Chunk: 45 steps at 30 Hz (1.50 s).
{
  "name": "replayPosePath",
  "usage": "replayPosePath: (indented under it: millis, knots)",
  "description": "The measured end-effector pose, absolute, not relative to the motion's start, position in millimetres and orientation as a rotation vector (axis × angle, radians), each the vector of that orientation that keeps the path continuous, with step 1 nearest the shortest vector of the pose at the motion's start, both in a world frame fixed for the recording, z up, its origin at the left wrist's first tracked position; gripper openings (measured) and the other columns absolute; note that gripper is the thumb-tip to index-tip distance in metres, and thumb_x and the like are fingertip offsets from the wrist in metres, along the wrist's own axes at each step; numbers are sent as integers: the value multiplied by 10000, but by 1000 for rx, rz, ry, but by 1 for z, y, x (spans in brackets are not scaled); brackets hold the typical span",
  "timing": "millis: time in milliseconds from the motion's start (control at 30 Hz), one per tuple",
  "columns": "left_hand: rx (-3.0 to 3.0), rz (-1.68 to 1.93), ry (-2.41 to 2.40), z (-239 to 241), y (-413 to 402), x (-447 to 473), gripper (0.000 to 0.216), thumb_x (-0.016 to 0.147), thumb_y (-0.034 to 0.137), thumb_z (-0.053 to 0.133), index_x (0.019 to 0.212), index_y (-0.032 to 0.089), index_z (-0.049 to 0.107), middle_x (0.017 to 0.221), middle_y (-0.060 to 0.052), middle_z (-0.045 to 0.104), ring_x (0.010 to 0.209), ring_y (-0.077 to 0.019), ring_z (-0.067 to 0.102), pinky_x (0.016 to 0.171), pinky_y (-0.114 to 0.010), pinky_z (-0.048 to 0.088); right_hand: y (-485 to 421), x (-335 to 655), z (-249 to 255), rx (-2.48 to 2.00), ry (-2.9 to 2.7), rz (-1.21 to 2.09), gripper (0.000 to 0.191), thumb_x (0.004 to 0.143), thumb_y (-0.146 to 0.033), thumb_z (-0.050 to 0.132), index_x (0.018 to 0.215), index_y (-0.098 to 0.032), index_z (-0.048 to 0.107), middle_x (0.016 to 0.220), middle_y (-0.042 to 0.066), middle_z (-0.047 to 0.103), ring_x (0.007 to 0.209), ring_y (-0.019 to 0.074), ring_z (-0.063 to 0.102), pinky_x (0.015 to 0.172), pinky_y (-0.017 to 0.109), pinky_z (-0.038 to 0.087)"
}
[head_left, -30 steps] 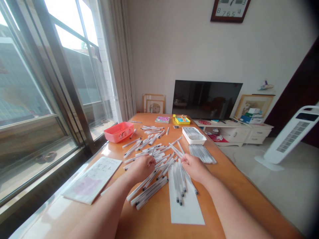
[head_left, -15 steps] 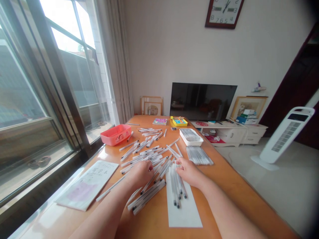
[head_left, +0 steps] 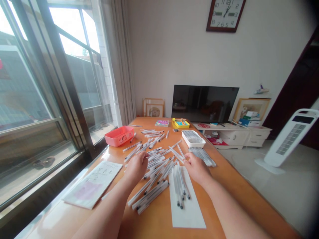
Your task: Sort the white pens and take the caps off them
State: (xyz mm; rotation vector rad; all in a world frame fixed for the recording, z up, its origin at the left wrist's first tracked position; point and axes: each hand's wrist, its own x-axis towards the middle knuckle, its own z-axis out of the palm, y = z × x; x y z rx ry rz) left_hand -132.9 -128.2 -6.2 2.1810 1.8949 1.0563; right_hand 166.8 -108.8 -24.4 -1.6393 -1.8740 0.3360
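My left hand is closed in a pinch above the left side of a heap of clear pens with black ends. A thin dark stick pokes up from its fingertips, perhaps a pen refill. My right hand is also closed, thumb and finger together, at the upper right of a white paper sheet. What it pinches is hidden. Several pens lie on that sheet, black ends towards me. A row of clear pens lies just beyond my right hand.
A white tray with pens in it stands beyond the row. At the left are a red basket and a notebook. A booklet and a yellow box sit at the table's far end.
My left hand has moved up and left, and the thin stick shows more clearly in its fingers. My right hand stays beside the paper. The whole view has shifted slightly.
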Motion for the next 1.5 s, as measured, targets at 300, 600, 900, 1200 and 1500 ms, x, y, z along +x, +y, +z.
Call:
replayPosePath:
  millis: [300, 600, 900, 1200, 1500]
  knots:
    - [2021, 1460, 1985, -15, -122, -148, 257, 947, 274, 457, 1083, 246, 674, 1114, -72, 721, 1039, -230, 672, 905, -347, 502, -137, 162, 12, -1396, -1572, -156, 334, 966, -360, 451, 1226, -211, 598, 882, 71, 739, 809, 241, 677, 735, 318, 444]
    - [1820, 1706, 1994, -19, -116, -166, 252, 941, 294, 471, 1088, 235, 667, 1087, -70, 725, 1034, -235, 658, 900, -357, 498, -155, 162, 55, -1134, -1369, -369, 384, 957, -368, 498, 1277, -169, 570, 824, 53, 715, 711, 206, 662, 744, 318, 495]
    - [1726, 1749, 1966, -23, -114, -169, 267, 940, 306, 477, 1116, 232, 664, 1103, -79, 720, 1049, -243, 653, 929, -385, 498, -131, 187, 79, -1343, -1621, -285, 336, 928, -327, 496, 1221, -200, 599, 831, 38, 722, 741, 208, 655, 741, 305, 465]
    - [1772, 1738, 1945, -35, -109, -172, 233, 943, 270, 477, 1110, 236, 636, 1111, -69, 707, 1054, -223, 662, 903, -354, 519, -24, 160, 123, -1646, -2041, -291, 268, 897, -322, 509, 1106, -248, 659, 1089, 68, 737, 954, 246, 667, 737, 301, 414]
    - [1816, 1760, 1878, -46, -115, -168, 227, 946, 212, 490, 1105, 229, 650, 999, -45, 720, 944, -201, 686, 855, -340, 533, 102, 83, 126, -1708, -2297, -68, 241, 865, -355, 547, 999, -227, 702, 1015, 87, 736, 892, 246, 657, 709, 295, 412]
